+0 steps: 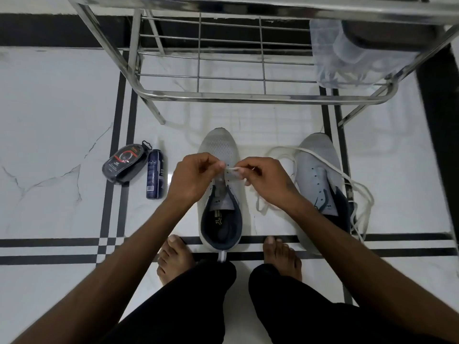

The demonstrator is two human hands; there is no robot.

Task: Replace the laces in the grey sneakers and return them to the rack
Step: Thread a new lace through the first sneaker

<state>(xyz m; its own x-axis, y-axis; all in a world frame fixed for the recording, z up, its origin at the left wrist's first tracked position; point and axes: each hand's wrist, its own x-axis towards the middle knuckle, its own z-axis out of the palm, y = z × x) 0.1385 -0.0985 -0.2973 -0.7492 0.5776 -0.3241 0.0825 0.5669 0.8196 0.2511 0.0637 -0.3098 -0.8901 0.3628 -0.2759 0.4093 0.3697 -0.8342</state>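
Two grey sneakers stand on the tiled floor in front of the steel rack [248,96], toes toward it. The nearer sneaker [221,194] sits between my bare feet, just short of the rack's front bar, its eyelets mostly bare. Over its upper eyelets my left hand [196,177] and my right hand [263,177] meet, each with curled fingers pinching the white lace [233,169], whose loose end trails down beside my right wrist. The second sneaker [319,175] lies to the right of the first, under the rack's right front leg, with another white lace [357,194] looped loosely across it and spilling off its right side. Left of the nearer sneaker, well apart from it, a dark spray can [155,173] lies on its side, just beside a black shoe-polish sponge case [126,162]. On the rack's lower shelf, at the right end, sits a clear plastic bag [347,55].
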